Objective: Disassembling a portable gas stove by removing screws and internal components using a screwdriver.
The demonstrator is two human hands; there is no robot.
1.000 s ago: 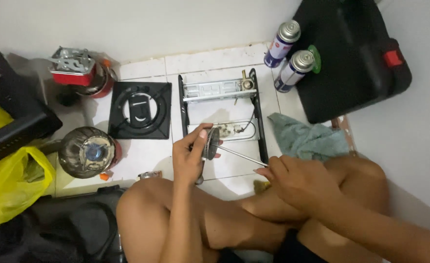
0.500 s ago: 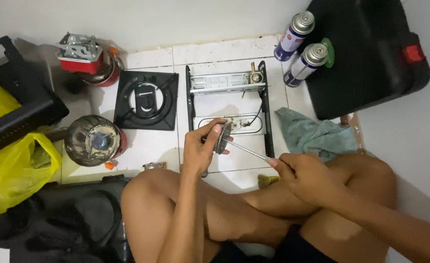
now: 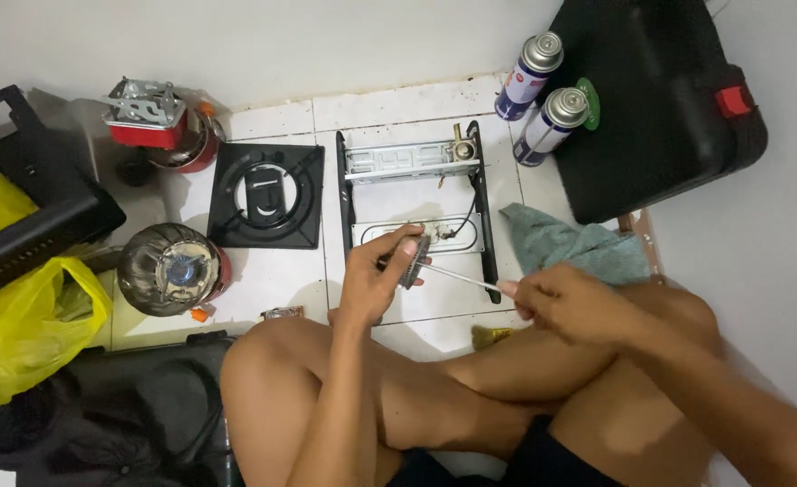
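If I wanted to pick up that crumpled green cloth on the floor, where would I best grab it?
Pinch the green cloth at its raised folds near the middle, coming straight down from above. It lies loosely bunched on the tiled floor, so the ridges give something to grip. The person's right hand and knee crowd its near edge, so the far side is freer.

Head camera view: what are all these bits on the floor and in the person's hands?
gas canisters: two, silver tops, top right by the case
carrying case: one, black, top right
stove frame: one, black and silver, centre floor
burner plate: one, black, left of frame
camping stoves: two, red and metal, left
cloth: one, grey-green, right of frame
plastic bag: one, yellow, far left
burner head: one, grey, in left hand
thin rod: one, silver, in right hand
left hand: holds burner head
right hand: pinches rod
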